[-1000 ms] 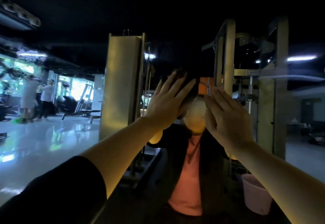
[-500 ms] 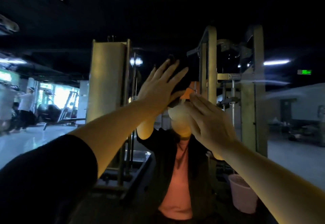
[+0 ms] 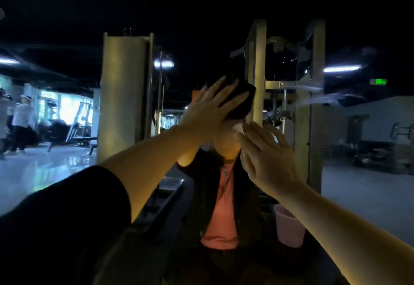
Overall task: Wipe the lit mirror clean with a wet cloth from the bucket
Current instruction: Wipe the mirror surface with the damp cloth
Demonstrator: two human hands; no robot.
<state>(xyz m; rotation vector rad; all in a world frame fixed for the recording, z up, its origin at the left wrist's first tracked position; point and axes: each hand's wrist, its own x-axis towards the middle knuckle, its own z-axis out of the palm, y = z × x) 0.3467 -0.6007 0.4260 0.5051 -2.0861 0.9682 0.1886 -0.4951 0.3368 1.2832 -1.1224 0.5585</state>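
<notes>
Pink plastic low on the right: seeing the bucket [image 3: 289, 228] standing upright just behind the right forearm, well below both hands, and being unable to tell whether it is the bucket itself or its reflection. Facing the mirror [image 3: 358, 184] straight on and looking at a reflected figure in a pink shirt and dark jacket at its centre. Raising the left hand [image 3: 210, 110] in front of the reflected head, back of the hand toward the camera, fingers straight and spread apart, gripping nothing. Holding the right hand [image 3: 266, 157] lower and just to the right, fingers extended and slightly fanned, pointing up and left, also gripping nothing. Keeping the two hands near each other but apart. Noticing a small pale patch [image 3: 238, 127] just above the right fingertips, too blurred for telling whether it is the cloth or part of the reflection. Noticing a pale smear [image 3: 313, 96] streaking across the glass at upper right. Seeing yellowish gym machine frames [image 3: 122, 96] reflected on either side of the figure, a glossy floor [image 3: 33, 172] at left, and two people in white tops [image 3: 21, 114] standing far off at the left edge.
</notes>
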